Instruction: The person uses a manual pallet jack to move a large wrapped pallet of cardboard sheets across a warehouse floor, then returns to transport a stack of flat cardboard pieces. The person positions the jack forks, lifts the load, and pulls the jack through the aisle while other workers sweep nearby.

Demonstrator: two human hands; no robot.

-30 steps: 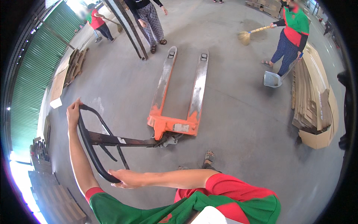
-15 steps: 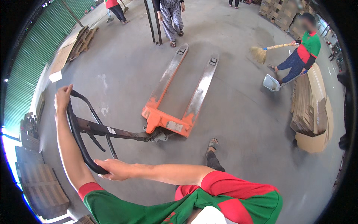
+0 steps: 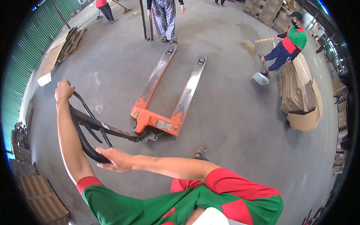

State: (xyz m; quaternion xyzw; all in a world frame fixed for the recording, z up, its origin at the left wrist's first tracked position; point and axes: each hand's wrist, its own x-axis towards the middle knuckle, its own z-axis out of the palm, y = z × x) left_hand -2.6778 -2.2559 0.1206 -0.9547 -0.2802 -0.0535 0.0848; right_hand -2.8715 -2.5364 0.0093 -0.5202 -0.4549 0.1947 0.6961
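An orange pallet jack (image 3: 156, 120) stands on the grey floor, its two worn metal forks pointing away from me. Its black loop handle (image 3: 83, 139) leans toward me at the left. My left hand (image 3: 64, 90) is closed round the handle's far end. Round the near end, my right hand (image 3: 117, 159) is wrapped, with that arm stretched across in front of my body. Nothing lies on the forks.
A person in patterned trousers (image 3: 164, 18) stands just beyond the fork tips beside a metal post (image 3: 143, 20). At right, another person (image 3: 287, 45) holds a broom (image 3: 249, 46) and dustpan (image 3: 260, 78) near bundled cardboard (image 3: 300, 95). Wooden pallets (image 3: 71, 45) lie at far left.
The pallet jack and the surroundings have shifted left in view. The person in patterned trousers has stepped nearer the fork tips. Both my hands keep their hold on the handle.
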